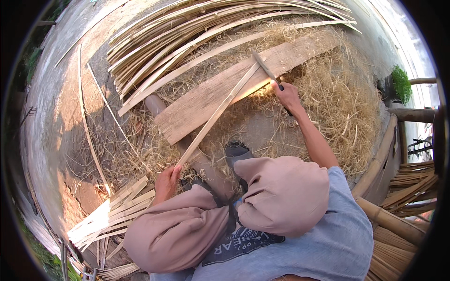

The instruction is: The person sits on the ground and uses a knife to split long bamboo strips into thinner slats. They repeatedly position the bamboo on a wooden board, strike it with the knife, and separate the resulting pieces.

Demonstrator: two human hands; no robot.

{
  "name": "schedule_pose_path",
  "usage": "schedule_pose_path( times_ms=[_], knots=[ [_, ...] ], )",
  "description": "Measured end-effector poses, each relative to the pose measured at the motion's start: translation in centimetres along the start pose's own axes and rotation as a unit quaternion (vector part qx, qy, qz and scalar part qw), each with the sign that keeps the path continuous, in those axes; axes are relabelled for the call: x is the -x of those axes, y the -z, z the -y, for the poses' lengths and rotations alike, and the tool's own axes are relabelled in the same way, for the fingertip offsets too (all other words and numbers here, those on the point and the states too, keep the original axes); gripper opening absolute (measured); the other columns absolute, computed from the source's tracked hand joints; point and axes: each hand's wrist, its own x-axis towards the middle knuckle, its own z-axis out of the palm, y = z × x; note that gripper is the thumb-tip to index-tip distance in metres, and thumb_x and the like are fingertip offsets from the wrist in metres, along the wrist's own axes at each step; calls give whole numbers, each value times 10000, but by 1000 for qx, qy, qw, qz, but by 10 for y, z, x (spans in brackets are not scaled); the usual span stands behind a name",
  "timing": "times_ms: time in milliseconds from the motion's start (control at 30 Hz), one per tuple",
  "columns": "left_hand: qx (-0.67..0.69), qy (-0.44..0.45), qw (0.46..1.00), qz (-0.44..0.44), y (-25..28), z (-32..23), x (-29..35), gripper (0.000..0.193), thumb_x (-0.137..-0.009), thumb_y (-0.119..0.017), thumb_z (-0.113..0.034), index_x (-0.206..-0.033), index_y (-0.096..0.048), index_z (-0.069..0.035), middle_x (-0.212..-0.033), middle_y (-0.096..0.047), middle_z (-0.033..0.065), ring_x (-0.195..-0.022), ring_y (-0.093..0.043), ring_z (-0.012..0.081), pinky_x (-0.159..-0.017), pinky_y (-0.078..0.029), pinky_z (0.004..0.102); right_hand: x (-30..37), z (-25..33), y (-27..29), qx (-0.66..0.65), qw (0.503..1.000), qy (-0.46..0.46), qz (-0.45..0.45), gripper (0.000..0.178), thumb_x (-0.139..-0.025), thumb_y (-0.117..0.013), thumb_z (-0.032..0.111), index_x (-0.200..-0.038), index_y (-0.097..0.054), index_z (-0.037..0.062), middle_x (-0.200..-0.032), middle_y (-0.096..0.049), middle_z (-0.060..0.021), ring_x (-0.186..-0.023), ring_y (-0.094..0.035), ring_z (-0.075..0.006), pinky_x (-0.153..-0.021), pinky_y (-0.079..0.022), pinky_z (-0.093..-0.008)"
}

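Head view looks down on a seated person's knees, with a wooden plank (243, 86) lying slantwise across the ground ahead. The left hand (166, 181) is closed round the near end of a long bamboo strip (218, 112), which runs up and away over the plank so that the board backs it like a bench. The right hand (287, 96) is wrapped tight on the dark handle of a knife (266, 69), whose blade lies across the strip's far end, right where strip and plank meet (the exact contact is too small to make out). Holding one end low by the knee and resting the other on wood seems meant to keep the thin strip steady and taut under the blade. Pale shavings (337, 103) lie thick around the plank and to the right of it. A heap of long strips (197, 33) lies beyond the plank, and short cut slats (117, 210) are stacked just left of the left knee. A bamboo bench (389, 140) stands at the right.
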Motion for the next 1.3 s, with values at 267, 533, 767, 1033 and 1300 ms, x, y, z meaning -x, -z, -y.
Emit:
schedule_pose_path(
  times_ms=[267, 533, 767, 1033, 1300],
  knots=[
    [113, -124, 983, -78, -24, -28, -37, 391, -977, -729, -354, -1311, -705, -153, -855, -702, 115, -705, -637, 282, -660, -497, 407, 21, 7, -30, -32, 999, 11, -38, 703, -981, -597, 606, -693, -609, -35, -594, -585, -210, -576, -596, -353, -604, -449, -474],
    [-61, -110, 986, -112, -32, -59, -69, 414, -976, -696, -444, -1314, -729, -207, -784, -683, 167, -694, -658, 326, -646, -495, 426, 149, 85, -41, -59, 981, 120, 138, 605, -988, -631, 563, -774, -643, -3, -675, -643, -202, -665, -654, -367, -632, -493, -480],
    [-25, -76, 994, -80, -29, -67, -63, 356, -1002, -651, -470, -1258, -761, -249, -747, -696, 195, -654, -666, 338, -659, -508, 410, 97, 51, -20, -61, 990, -85, 90, 583, -981, -635, 579, -810, -624, 22, -718, -623, -162, -714, -657, -359, -662, -505, -488],
    [10, -58, 996, -62, -29, -57, -55, 364, -1008, -649, -458, -1262, -758, -222, -820, -733, 190, -723, -701, 327, -697, -519, 399, 63, 16, -20, -55, 995, -37, 73, 676, -978, -612, 622, -688, -559, 14, -552, -519, -143, -570, -569, -317, -591, -459, -448],
    [12, -42, 997, -56, -33, -51, -57, 390, -1015, -612, -509, -1270, -755, -251, -677, -629, 215, -657, -655, 353, -674, -497, 440, 55, 31, 1, -80, 992, -58, 81, 692, -984, -605, 612, -688, -583, -13, -581, -560, -168, -571, -568, -294, -576, -439, -452]
  ],
)
